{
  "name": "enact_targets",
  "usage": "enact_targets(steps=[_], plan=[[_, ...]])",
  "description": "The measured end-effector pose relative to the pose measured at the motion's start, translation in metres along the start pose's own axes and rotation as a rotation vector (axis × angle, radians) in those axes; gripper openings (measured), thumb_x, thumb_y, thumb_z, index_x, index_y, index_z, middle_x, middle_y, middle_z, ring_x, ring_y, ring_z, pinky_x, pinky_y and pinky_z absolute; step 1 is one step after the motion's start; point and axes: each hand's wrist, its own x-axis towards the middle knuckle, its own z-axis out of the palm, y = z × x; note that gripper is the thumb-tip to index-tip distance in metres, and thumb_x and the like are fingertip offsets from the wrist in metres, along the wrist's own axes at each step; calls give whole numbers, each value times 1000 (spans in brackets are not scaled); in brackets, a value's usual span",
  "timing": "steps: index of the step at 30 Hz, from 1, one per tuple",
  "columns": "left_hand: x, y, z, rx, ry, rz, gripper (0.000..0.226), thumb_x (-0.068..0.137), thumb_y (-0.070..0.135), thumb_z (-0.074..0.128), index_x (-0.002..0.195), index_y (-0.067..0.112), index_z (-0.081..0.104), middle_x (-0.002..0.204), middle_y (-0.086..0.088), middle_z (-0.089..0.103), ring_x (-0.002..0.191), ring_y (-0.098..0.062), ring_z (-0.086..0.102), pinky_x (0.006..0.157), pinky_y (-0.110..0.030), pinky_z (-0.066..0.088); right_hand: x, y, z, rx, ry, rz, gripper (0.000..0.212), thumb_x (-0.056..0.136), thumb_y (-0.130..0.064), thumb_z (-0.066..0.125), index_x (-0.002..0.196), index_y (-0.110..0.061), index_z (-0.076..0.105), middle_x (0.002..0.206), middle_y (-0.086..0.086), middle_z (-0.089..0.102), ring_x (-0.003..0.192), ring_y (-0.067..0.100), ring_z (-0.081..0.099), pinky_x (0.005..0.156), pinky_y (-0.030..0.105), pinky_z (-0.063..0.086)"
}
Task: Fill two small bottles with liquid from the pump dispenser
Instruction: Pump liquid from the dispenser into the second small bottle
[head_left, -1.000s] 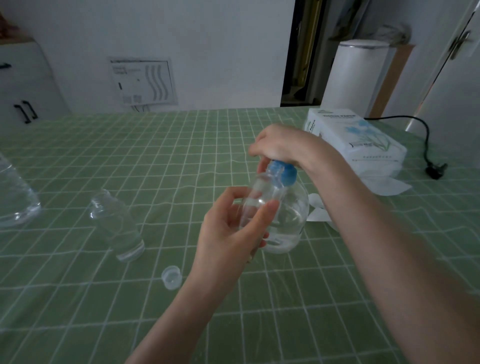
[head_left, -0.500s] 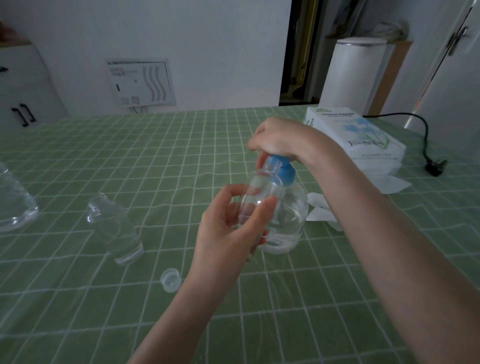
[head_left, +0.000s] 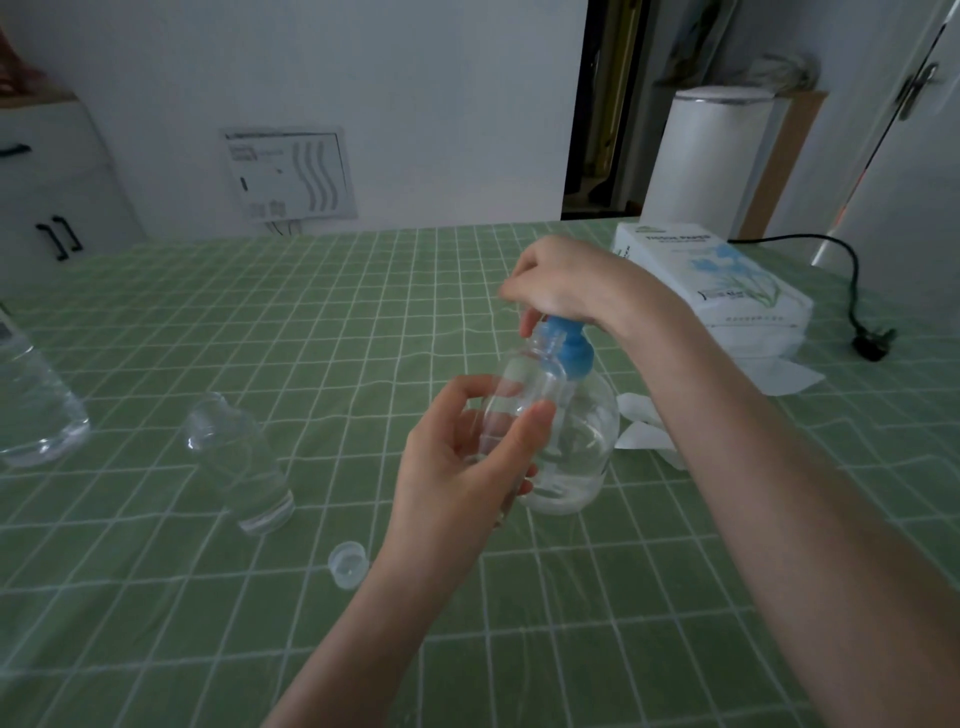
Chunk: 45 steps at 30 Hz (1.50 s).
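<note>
- Hands at work over a green checked tablecloth (head_left: 218, 322): on my remote feed, the left hand (head_left: 457, 467) holds a small clear bottle (head_left: 524, 395) off the table, thumb on the near side and fingers curled round the far side, clamped on its body.
- That small clear bottle leans to the right, and its threaded neck sits against the blue pump head (head_left: 569, 348) of the pump dispenser (head_left: 576, 457).
- The right hand (head_left: 566, 280) covers the top of the pump head, fingers curled down over it; the spout is hidden from me, so I cannot tell whether it reaches into the bottle's mouth.
- The pump dispenser stands on the cloth just behind the left hand, with clear liquid in its round body.
- A second small bottle (head_left: 239, 462), open-necked, stands well to the left, and a small clear cap (head_left: 348, 564) lies near it, beside the left wrist.
- At the left edge I see part of a large clear bottle (head_left: 31, 410).
- A tissue pack (head_left: 711, 280) lies behind the right forearm, loose white tissues (head_left: 644, 436) by the dispenser, a black plug (head_left: 872, 343) at far right.
</note>
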Motion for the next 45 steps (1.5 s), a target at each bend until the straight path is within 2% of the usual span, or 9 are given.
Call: enact_targets(steps=[4, 9, 13, 19, 23, 28, 33, 39, 45], plan=[[1, 0, -1, 21, -3, 6, 29, 63, 49, 66, 84, 29, 62, 69, 2, 70, 53, -12, 62, 44, -16, 45, 1, 0, 1, 19, -27, 6, 33, 95, -22, 51, 121, -4, 61, 106, 12, 72, 106, 26, 65, 92, 37, 47], [0, -1, 0, 3, -8, -2, 31, 61, 50, 67, 83, 28, 62, 66, 1, 69, 50, -11, 60, 41, -13, 40, 1, 2, 3, 32, -35, 6, 34, 95, -22, 50, 121, -3, 61, 109, 14, 72, 109, 27, 64, 97, 39, 44], [-1, -2, 0, 8, -9, -6, 34, 62, 48, 67, 85, 23, 62, 61, 1, 67, 48, -7, 58, 40, -11, 38, -1, 5, 8, 38, -57, 20, 35, 97, -21, 48, 125, -3, 59, 112, 14, 70, 110, 27, 62, 92, 37, 43], [-1, -1, 1, 0, -1, -6, 34, 60, 50, 66, 84, 26, 62, 65, 1, 68, 50, -8, 59, 41, -14, 41, -1, 2, 3, 15, -38, 15, 33, 95, -22, 50, 121, -4, 61, 109, 13, 71, 107, 26, 65, 96, 38, 45], [1, 0, 2, -5, 1, -3, 31, 61, 48, 66, 83, 26, 63, 67, 1, 69, 51, -11, 60, 43, -16, 43, 1, 1, -1, 0, -18, 10, 30, 94, -22, 52, 117, -6, 62, 105, 11, 73, 103, 24, 67, 90, 35, 48], [0, -1, 2, -4, 8, -2, 30, 60, 49, 66, 80, 27, 63, 67, -1, 69, 52, -13, 60, 44, -19, 46, 1, 0, 2, -3, -62, 17, 31, 94, -21, 52, 119, -6, 63, 109, 12, 72, 107, 25, 66, 85, 33, 47], [-1, -2, 2, 4, 5, -8, 35, 59, 50, 66, 82, 23, 62, 61, 1, 66, 48, -10, 58, 39, -15, 38, -1, 4, 6, 23, -72, 26, 31, 95, -20, 51, 120, -4, 61, 111, 14, 70, 107, 28, 64, 89, 35, 46], [-1, -2, 1, -1, -10, -14, 32, 61, 49, 66, 83, 26, 62, 66, 1, 69, 49, -9, 58, 40, -13, 39, -2, 3, 3, 24, -40, 18, 33, 96, -21, 51, 121, -2, 62, 110, 15, 71, 108, 28, 64, 97, 39, 45], [0, -1, 0, 1, -10, -17, 31, 61, 50, 66, 82, 29, 63, 68, -1, 69, 51, -13, 58, 41, -17, 41, -1, -2, -1, -17, -24, 14, 30, 94, -19, 52, 118, -4, 64, 105, 12, 73, 105, 25, 68, 92, 35, 49]])
